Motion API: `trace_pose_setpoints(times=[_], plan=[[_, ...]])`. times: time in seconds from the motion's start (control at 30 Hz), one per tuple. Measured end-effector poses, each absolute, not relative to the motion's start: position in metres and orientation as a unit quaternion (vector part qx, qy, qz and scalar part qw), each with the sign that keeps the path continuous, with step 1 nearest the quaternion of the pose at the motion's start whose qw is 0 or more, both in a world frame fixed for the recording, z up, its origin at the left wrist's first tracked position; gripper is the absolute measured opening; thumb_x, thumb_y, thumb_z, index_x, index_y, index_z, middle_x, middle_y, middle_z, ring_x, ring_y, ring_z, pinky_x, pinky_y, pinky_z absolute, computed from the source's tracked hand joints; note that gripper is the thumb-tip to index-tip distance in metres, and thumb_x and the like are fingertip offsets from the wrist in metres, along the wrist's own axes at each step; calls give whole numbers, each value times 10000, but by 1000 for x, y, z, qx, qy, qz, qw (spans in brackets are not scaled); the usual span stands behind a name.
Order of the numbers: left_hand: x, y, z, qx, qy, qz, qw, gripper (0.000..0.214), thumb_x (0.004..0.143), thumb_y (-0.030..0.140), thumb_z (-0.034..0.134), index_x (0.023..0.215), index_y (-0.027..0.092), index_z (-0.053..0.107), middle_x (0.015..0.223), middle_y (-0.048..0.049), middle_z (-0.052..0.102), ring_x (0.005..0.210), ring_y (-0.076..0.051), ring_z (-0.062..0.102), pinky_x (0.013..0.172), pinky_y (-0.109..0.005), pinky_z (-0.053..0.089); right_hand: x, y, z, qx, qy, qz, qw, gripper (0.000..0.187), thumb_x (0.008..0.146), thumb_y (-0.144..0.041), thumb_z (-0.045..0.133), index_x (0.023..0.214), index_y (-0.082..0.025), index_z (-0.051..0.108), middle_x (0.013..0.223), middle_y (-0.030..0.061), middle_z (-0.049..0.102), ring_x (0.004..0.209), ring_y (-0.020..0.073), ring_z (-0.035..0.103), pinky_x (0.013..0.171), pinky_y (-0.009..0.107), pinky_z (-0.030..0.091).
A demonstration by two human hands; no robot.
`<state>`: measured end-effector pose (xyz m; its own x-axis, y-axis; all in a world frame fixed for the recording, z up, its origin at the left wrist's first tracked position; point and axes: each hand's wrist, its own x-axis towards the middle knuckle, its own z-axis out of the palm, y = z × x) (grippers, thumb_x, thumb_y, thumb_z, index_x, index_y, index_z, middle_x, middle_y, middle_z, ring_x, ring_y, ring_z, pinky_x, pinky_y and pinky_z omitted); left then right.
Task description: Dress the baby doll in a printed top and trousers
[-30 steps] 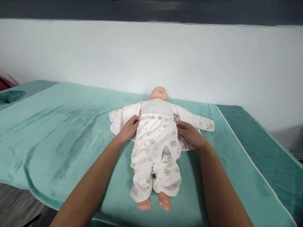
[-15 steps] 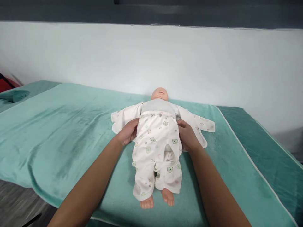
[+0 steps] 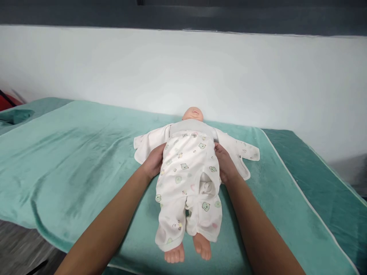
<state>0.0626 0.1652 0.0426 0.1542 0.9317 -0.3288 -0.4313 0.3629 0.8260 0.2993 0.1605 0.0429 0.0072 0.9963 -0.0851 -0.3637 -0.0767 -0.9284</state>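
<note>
Against the trousers (image 3: 185,173), left hand (image 3: 155,160) and right hand (image 3: 226,163) rest, grips unclear; waistband (image 3: 189,133) lies higher than before.

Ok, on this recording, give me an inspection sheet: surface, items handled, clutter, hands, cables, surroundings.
Surface: green cloth, creased on the left.
Items handled: doll on its back, trousers on its legs and lower body; white shirt spread open, sleeves out to both sides.
Clutter: red item at the left edge, cut off, too little shown to name.
Hands: left hand and right hand at opposite sides of the trousers; fingers partly hidden, grip unclear.
Cables: thin black strip at lower left; cannot tell whether it is one.
Surroundings: white wall behind, grey floor at lower left.
</note>
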Motion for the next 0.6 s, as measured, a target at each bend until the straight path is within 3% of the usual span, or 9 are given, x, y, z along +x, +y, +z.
trace_pose_setpoints(times=[0.17, 0.6], plan=[[64, 160, 47, 286, 431, 471, 714, 270, 751, 351, 758, 976, 201, 752, 797, -47, 767, 886, -272, 733, 807, -385, 602, 300, 161, 37, -399, -389, 612, 561, 351, 662, -262, 817, 961, -279, 635, 1003, 1, 748, 980, 236, 694, 801, 373, 594], [62, 159, 44, 395, 415, 502, 648, 362, 758, 356, 766, 1093, 225, 729, 984, -51, 772, 992, -264, 692, 868, -381, 564, 298, 155, 43, -433, -409, 589, 546, 335, 707, -395, 788, 961, -275, 606, 972, 22, 733, 891, 253, 686, 724, 403, 561]])
